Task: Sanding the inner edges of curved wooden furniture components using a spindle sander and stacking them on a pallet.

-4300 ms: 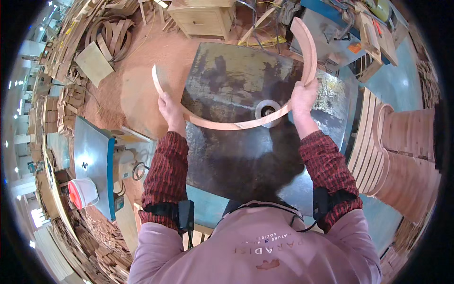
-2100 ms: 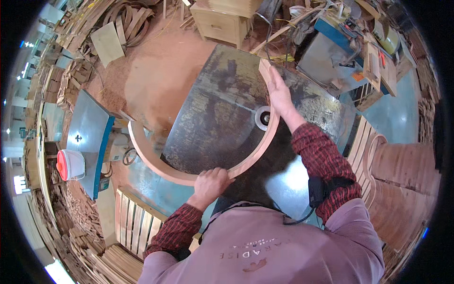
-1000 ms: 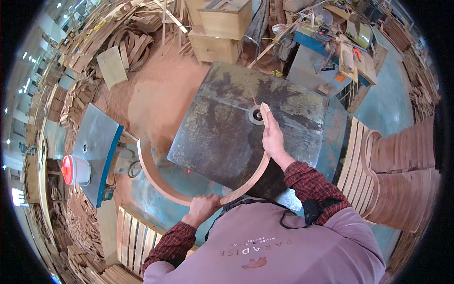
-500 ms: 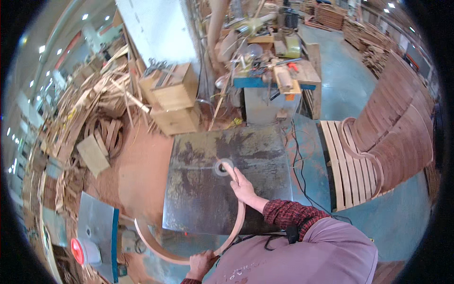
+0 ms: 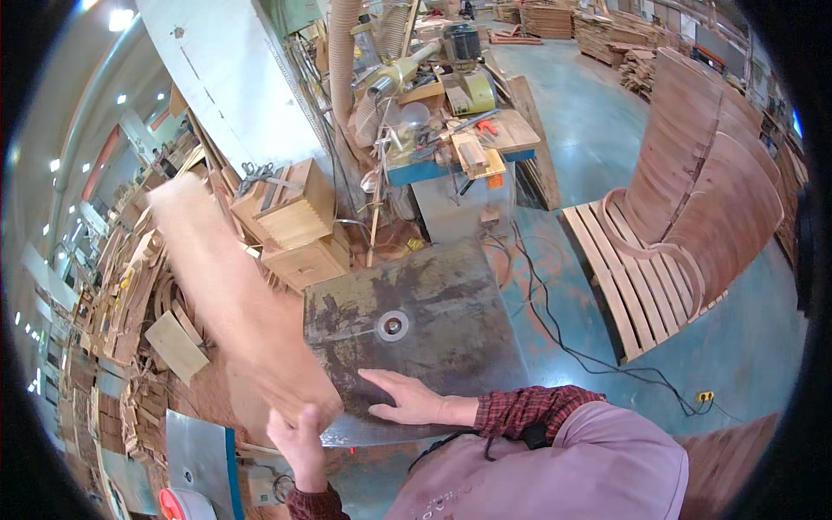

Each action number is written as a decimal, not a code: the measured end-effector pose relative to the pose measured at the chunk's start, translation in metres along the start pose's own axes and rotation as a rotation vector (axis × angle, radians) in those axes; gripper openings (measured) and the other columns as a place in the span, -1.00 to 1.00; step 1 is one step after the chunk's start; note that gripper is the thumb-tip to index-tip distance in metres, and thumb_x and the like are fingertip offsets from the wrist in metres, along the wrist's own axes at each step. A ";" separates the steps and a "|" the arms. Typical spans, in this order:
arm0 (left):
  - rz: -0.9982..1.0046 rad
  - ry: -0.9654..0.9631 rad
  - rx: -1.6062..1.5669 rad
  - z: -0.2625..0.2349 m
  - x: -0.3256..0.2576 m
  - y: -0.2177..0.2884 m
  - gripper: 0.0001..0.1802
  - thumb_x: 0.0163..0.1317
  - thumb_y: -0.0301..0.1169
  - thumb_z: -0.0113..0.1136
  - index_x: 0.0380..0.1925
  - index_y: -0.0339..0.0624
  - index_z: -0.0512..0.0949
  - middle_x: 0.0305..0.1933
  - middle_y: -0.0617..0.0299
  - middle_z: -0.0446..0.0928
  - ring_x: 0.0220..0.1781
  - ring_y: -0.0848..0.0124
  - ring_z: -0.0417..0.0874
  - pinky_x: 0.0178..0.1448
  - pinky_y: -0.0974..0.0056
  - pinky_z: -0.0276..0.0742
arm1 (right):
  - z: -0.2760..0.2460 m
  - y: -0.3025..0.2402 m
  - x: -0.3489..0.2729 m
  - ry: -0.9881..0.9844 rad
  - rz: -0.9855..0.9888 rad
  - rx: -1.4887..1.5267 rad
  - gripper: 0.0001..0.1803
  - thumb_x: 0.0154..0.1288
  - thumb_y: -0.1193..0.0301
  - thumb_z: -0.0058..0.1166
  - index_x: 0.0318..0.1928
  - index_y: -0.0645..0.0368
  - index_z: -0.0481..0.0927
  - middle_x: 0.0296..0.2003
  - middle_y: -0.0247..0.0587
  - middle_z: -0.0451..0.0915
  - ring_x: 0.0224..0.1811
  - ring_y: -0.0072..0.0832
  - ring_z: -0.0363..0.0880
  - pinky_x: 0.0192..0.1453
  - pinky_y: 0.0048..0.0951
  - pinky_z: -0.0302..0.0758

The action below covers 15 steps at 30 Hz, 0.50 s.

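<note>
My left hand [image 5: 299,440] grips the lower end of a curved wooden piece [image 5: 227,290], its broad face showing and smeared by motion. The piece slants up and away to the left, overlapping the left edge of a dark metal tabletop [image 5: 451,290]. In that tabletop sits a round opening with a pale ring and a small spindle [image 5: 393,326] at its centre. My right hand [image 5: 414,400] is open at the tabletop's near edge, fingers stretched to the left, with nothing in it; whether it touches the metal I cannot tell.
Curved wooden panels [image 5: 711,165] stand on a slatted pallet [image 5: 628,282] at right. Black cables [image 5: 563,338] run over the floor. Wooden boxes [image 5: 299,208] and a cluttered workbench [image 5: 520,130] stand beyond. Wood offcuts lie at left, near a second metal tabletop [image 5: 204,464].
The curved wooden piece has come off the tabletop spindle and swung up to the left in my left hand. My right hand has let go of it and moved nearer. The view has shifted.
</note>
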<state>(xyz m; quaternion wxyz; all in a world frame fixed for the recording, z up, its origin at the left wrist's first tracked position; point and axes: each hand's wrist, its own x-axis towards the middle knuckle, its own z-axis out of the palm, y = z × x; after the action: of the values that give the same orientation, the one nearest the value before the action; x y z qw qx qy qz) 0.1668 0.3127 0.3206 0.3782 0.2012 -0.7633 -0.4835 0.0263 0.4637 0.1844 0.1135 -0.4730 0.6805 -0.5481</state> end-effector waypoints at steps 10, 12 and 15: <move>-0.219 0.061 -0.945 0.028 0.038 0.032 -0.25 0.47 0.05 0.26 0.41 -0.28 0.36 0.36 0.06 0.51 0.37 0.11 0.54 0.48 -0.03 0.50 | -0.061 0.001 -0.031 0.454 -0.027 -0.268 -0.16 0.14 0.16 0.51 0.34 0.27 0.45 0.37 0.20 0.45 0.46 0.13 0.40 0.56 -0.03 0.33; -0.272 0.042 -0.966 0.031 0.044 0.014 -0.24 0.49 0.01 0.25 0.47 -0.25 0.30 0.41 0.06 0.47 0.42 0.12 0.50 0.51 -0.02 0.46 | -0.077 0.007 -0.040 0.391 -0.087 -0.413 -0.26 0.06 0.11 0.52 0.18 0.24 0.56 0.14 0.11 0.62 0.27 0.13 0.53 0.39 -0.01 0.45; -0.223 -0.084 -0.920 0.053 0.035 0.020 -0.30 0.52 -0.01 0.20 0.43 -0.25 0.33 0.36 0.08 0.50 0.36 0.18 0.56 0.45 0.01 0.51 | -0.075 0.009 -0.064 0.292 0.052 -0.411 -0.32 0.07 0.14 0.55 0.13 0.22 0.60 0.09 0.07 0.65 0.18 0.06 0.61 0.27 -0.03 0.54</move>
<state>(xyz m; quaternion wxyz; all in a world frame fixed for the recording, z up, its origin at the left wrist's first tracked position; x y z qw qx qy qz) 0.1049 0.3293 0.3391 0.3428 0.0738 -0.4584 -0.8166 0.0053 0.5601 0.1816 -0.0703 -0.3844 0.7987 -0.4576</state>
